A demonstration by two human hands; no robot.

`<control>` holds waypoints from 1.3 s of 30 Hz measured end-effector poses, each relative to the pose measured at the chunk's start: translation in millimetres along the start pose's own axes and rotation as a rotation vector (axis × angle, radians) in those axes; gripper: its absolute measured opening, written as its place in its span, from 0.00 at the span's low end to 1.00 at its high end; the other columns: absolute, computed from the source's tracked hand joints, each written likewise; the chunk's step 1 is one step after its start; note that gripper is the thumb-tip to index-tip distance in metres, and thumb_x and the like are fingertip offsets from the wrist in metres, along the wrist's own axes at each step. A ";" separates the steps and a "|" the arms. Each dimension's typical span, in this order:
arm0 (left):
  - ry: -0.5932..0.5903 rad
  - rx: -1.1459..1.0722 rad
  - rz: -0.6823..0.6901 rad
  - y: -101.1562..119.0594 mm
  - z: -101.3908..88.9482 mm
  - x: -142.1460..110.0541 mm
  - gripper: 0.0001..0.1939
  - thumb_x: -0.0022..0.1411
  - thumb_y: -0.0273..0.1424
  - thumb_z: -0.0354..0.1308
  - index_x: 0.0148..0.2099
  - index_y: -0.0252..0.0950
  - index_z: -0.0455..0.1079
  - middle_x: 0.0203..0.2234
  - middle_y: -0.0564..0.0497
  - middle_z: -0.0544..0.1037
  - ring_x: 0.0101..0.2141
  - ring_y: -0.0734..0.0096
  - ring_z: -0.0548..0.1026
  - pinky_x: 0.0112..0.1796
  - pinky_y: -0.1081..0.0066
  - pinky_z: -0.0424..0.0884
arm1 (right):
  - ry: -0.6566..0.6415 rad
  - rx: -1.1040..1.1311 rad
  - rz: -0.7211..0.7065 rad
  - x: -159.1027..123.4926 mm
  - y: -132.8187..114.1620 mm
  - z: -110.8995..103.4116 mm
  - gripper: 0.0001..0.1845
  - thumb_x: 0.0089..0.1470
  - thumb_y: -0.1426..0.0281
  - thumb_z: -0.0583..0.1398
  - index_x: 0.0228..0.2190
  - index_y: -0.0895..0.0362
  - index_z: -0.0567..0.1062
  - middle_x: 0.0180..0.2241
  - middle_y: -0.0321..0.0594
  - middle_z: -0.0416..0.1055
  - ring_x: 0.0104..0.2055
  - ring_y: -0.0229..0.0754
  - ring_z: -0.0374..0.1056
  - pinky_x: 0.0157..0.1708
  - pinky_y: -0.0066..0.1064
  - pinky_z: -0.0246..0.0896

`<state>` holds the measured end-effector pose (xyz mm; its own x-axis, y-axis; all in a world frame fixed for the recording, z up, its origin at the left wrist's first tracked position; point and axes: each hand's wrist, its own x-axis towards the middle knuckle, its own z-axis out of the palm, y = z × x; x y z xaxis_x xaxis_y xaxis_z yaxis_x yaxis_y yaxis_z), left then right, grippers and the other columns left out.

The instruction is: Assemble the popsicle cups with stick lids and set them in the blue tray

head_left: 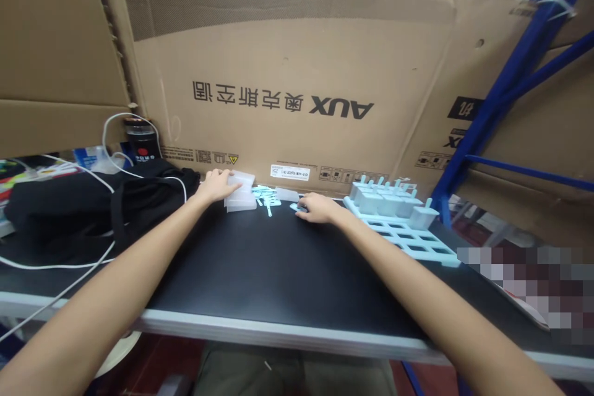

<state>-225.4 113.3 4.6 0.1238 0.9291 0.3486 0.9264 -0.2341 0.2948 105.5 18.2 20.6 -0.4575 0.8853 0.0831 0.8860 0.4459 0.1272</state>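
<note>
Black tabletop [278,272], cardboard [288,43] behind. Right hand [316,206] pinches pale-blue piece [294,206] near blue sticks [266,193]; left hand [217,185] at clear boxes [241,203], grip unclear. Looks like picking up; next move calls for steady fingers.

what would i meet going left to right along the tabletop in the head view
black bag, left hand, pile of light blue sticks, right hand, light blue rack

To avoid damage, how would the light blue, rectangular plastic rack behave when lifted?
The rack probably stays stiff: its frame looks straight. Its open grid suggests lightness. Light blue plastic cups sit mostly toward its far side, so it might tip.
</note>
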 end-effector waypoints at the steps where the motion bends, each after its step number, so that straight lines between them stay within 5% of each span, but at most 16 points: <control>1: -0.004 -0.053 -0.020 -3.0 3.2 2.6 0.34 0.58 0.53 0.53 0.59 0.36 0.66 0.51 0.35 0.72 0.54 0.42 0.66 0.52 0.51 0.63 | 0.003 -0.008 0.007 0.7 -1.8 3.8 0.18 0.59 0.59 0.57 0.43 0.57 0.77 0.45 0.49 0.74 0.46 0.49 0.70 0.41 0.32 0.61; 6: 0.071 -0.309 -0.106 -11.6 12.3 14.8 0.24 0.55 0.47 0.60 0.49 0.37 0.70 0.46 0.41 0.77 0.47 0.54 0.75 0.48 0.62 0.67 | 0.047 -0.068 -0.003 -21.4 1.0 8.1 0.13 0.60 0.65 0.55 0.41 0.57 0.76 0.43 0.48 0.74 0.45 0.47 0.70 0.39 0.31 0.60; 14: 0.260 -0.525 -0.142 -10.1 18.5 29.1 0.15 0.50 0.40 0.65 0.38 0.38 0.72 0.38 0.47 0.80 0.43 0.59 0.77 0.46 0.63 0.70 | 0.085 -0.110 0.050 -45.7 5.5 8.8 0.10 0.58 0.72 0.53 0.40 0.56 0.71 0.43 0.46 0.74 0.44 0.46 0.70 0.36 0.30 0.58; 20: 0.409 -0.851 0.198 27.1 -17.8 22.7 0.16 0.55 0.39 0.63 0.42 0.35 0.68 0.39 0.47 0.78 0.42 0.65 0.77 0.49 0.63 0.71 | 0.218 -0.005 0.121 -42.2 13.3 13.2 0.09 0.58 0.71 0.53 0.39 0.56 0.72 0.42 0.45 0.74 0.43 0.45 0.69 0.38 0.30 0.57; 25: 0.186 -0.929 0.467 93.3 -27.2 -23.4 0.15 0.58 0.37 0.62 0.43 0.34 0.67 0.43 0.45 0.75 0.43 0.66 0.76 0.48 0.60 0.73 | 0.387 0.266 0.159 -41.2 22.9 0.9 0.07 0.57 0.69 0.56 0.33 0.58 0.74 0.36 0.45 0.75 0.38 0.43 0.69 0.39 0.31 0.59; 28: -0.009 -0.994 0.618 122.5 -7.6 -52.8 0.13 0.58 0.36 0.63 0.42 0.34 0.68 0.47 0.43 0.73 0.43 0.67 0.76 0.46 0.61 0.74 | 0.465 0.621 0.129 -48.0 24.1 -16.5 0.11 0.57 0.63 0.58 0.35 0.57 0.75 0.34 0.42 0.75 0.34 0.40 0.68 0.35 0.31 0.61; 32: -0.277 -1.131 0.600 138.6 19.2 -73.4 0.20 0.55 0.33 0.67 0.45 0.37 0.62 0.40 0.45 0.77 0.45 0.63 0.77 0.46 0.59 0.76 | 0.409 1.067 0.054 -58.8 13.8 -33.3 0.19 0.52 0.57 0.63 0.40 0.57 0.73 0.31 0.39 0.74 0.30 0.37 0.67 0.30 0.29 0.62; 39: -0.264 -1.249 0.518 141.3 29.8 -76.5 0.26 0.51 0.31 0.70 0.46 0.39 0.58 0.36 0.48 0.79 0.41 0.62 0.80 0.44 0.56 0.76 | 0.311 1.205 0.010 -52.4 -2.0 -26.6 0.18 0.49 0.56 0.65 0.34 0.59 0.78 0.30 0.39 0.73 0.30 0.35 0.64 0.31 0.29 0.60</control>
<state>-93.4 17.7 -6.9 0.5467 0.6513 0.5263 -0.1602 -0.5355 0.8292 125.7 -32.6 42.3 -0.3032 0.8939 0.3300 0.3193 0.4216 -0.8487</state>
